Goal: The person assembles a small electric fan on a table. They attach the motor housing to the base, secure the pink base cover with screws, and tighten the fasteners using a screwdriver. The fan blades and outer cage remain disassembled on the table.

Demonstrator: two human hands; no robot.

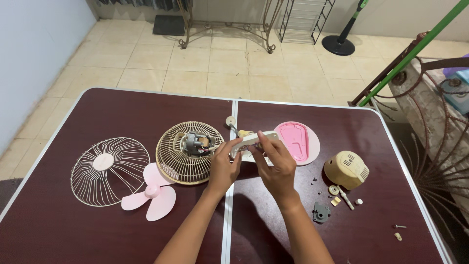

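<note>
My left hand and right hand both grip the cream fan housing piece, steadying it above the table, its wires trailing to the motor in the rear grille.

Front wire grille lies left on dark red table; pink fan blade just beside it. Cream motor cover right, small screws and grey part near. Tiled floor beyond.

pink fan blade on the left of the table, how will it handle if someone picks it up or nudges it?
The pink fan blade looks like thin moulded plastic, so probably light and slightly flexible at the tips. It lies flat on the table, so it likely slides rather than rolls. One lobe overlaps the loose wire grille, which a push may shift.
</note>
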